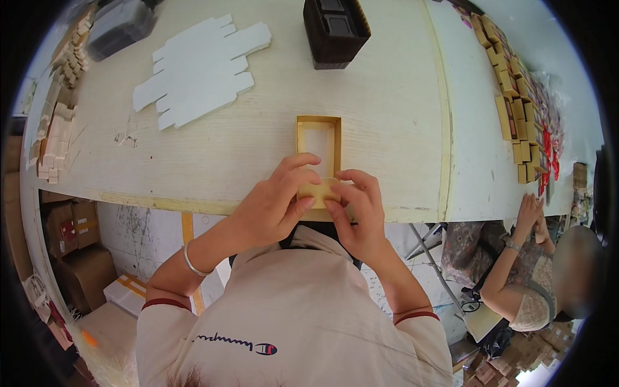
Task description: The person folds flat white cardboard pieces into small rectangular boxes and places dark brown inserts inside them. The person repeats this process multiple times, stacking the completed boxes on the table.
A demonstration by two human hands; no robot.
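A small gold cardboard box with a white bottom lies open at the table's near edge, its long sides pointing away from me. My left hand holds the box's near end from the left, thumb against the end panel and fingers bent over the rim. From the right, my right hand grips the same end panel, thumb low on the outside and fingers curled over the top. Both hands are closed on this end, and the fingers hide its corners.
White flat box blanks lie stacked at the far left. Dark plastic trays stand beyond the box. Several gold boxes line the right side, where a co-worker's hands rest at the table edge. Pale folded pieces sit far left.
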